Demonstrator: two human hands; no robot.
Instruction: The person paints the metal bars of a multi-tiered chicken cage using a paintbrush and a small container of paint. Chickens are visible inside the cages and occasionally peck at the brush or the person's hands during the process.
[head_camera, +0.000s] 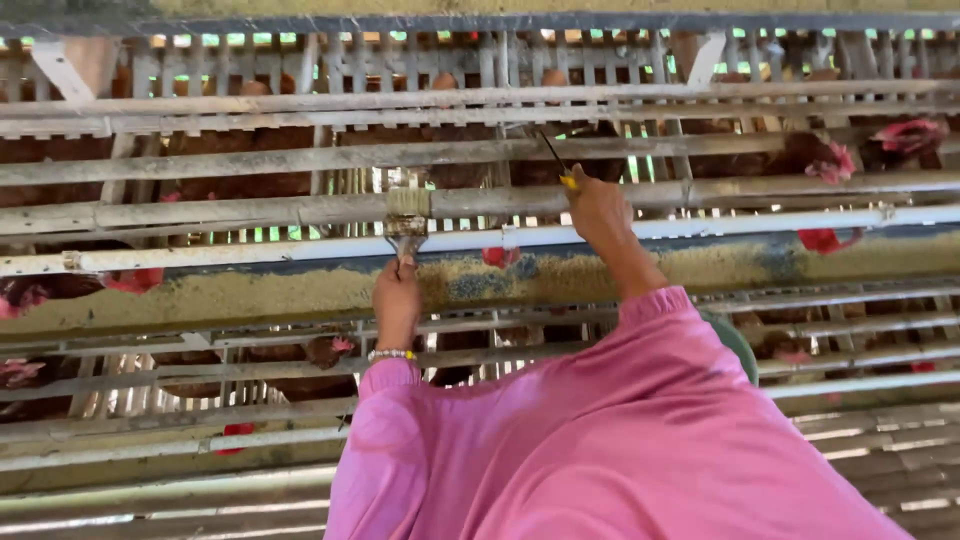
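Bamboo and weathered wooden slats make up the long cage front (250, 155) that fills the whole view, running in horizontal rails from edge to edge, with brown hens (240, 150) crowded behind the bars and several red combs poking through. Below the rails lies a long feed trough (250, 292), holding pale yellowish feed with a bluish-grey patch near its middle, and a white pipe (750, 225) runs along just above it. Pink sleeves (620, 440) cover both arms and take up the lower centre of the view (the cloth hides the forearms almost to the wrists). The left hand (397, 300), with a beaded bracelet (390, 354) at its wrist, is closed around the handle of a flat paintbrush (407, 220), whose pale bristles point upward and sit against a rail just above the trough. The right hand (598, 212) reaches higher and further in, its fingers closed on a thin tool with a yellow handle (566, 180), the dark slender shaft angling up and to the left between the bars; what kind of tool it is cannot be told.
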